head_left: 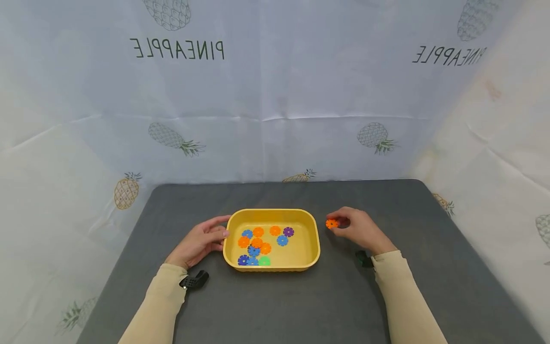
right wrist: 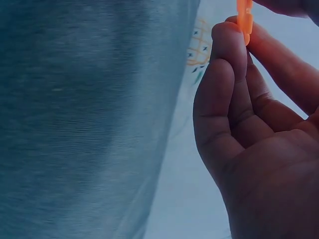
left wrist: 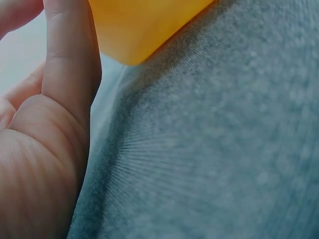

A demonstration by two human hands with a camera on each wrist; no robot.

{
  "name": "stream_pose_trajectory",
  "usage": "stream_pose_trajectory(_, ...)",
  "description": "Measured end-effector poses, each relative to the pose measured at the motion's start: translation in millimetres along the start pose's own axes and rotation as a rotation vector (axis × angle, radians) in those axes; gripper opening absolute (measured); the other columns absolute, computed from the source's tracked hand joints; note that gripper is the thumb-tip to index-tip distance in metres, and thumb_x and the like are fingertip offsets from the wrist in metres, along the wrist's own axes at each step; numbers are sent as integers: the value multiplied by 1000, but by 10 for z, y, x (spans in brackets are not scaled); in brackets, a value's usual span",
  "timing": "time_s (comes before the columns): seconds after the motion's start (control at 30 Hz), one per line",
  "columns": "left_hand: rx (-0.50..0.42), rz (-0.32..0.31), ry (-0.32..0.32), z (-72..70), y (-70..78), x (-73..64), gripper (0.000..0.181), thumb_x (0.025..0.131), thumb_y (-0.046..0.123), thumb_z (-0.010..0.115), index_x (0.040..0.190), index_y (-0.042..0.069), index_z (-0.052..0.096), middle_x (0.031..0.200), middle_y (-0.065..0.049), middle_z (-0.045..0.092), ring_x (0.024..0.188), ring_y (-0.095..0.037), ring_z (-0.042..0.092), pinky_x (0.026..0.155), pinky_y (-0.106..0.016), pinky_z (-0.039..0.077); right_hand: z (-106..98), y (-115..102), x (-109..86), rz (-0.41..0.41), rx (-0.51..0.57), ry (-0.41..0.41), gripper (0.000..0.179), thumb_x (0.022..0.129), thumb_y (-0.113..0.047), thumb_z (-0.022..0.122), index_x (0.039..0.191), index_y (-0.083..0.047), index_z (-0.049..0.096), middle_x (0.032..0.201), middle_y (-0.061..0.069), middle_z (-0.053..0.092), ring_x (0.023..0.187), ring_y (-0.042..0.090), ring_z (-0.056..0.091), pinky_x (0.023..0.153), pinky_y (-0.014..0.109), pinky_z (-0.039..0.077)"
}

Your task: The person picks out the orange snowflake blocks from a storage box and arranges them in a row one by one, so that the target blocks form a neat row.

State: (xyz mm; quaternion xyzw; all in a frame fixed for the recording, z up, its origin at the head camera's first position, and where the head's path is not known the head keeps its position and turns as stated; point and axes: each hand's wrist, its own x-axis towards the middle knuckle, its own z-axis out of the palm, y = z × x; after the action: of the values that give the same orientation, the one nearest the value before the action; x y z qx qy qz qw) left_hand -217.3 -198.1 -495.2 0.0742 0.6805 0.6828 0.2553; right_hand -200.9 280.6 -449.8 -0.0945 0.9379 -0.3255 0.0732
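A yellow plastic tray (head_left: pixel 296 260) sits on the grey table, its corner also showing as a yellow wall (left wrist: pixel 132 37) in the left wrist view. My left hand (head_left: pixel 204 241) holds its left side, the thumb over the rim and the other fingers outside. Inside lie several notched, flower-shaped building discs: orange discs (head_left: pixel 275 231), blue discs (head_left: pixel 282 240), a purple disc (head_left: pixel 288 232) and a green disc (head_left: pixel 264 261). Right of the tray, my right hand (head_left: pixel 358 229) pinches an orange building disc (head_left: pixel 331 223) between thumb and fingertips; the disc appears edge-on in the right wrist view.
The dark grey table (head_left: pixel 275 306) extends around the tray on all sides. White cloth with pineapple prints (head_left: pixel 262 148) hangs behind the table and along both sides. A black band (head_left: pixel 194 280) is on the left wrist, another black band (head_left: pixel 364 259) on the right.
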Motion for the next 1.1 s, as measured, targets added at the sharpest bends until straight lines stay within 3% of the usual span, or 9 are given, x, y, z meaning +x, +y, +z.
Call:
stream_pose_trajectory(0.43, -56, -12, -4, 2, -42, 32, 72, 107, 18, 71, 168, 10, 34, 122, -8, 75, 93, -18, 76, 89, -33, 67, 101, 166, 13, 42, 12, -11, 35, 97, -19, 79, 131, -11, 77, 110, 4, 71, 94, 20, 60, 83, 33, 56)
stream_pose_trajectory(1.1, -64, -15, 10, -1, -85, 29, 69, 108, 18, 68, 168, 12, 35, 125, -9, 75, 96, -19, 76, 90, -34, 67, 213, 235, 72, 89, -11, -11, 35, 96, -21, 82, 130, -12, 78, 114, 6, 69, 97, 21, 61, 87, 36, 58)
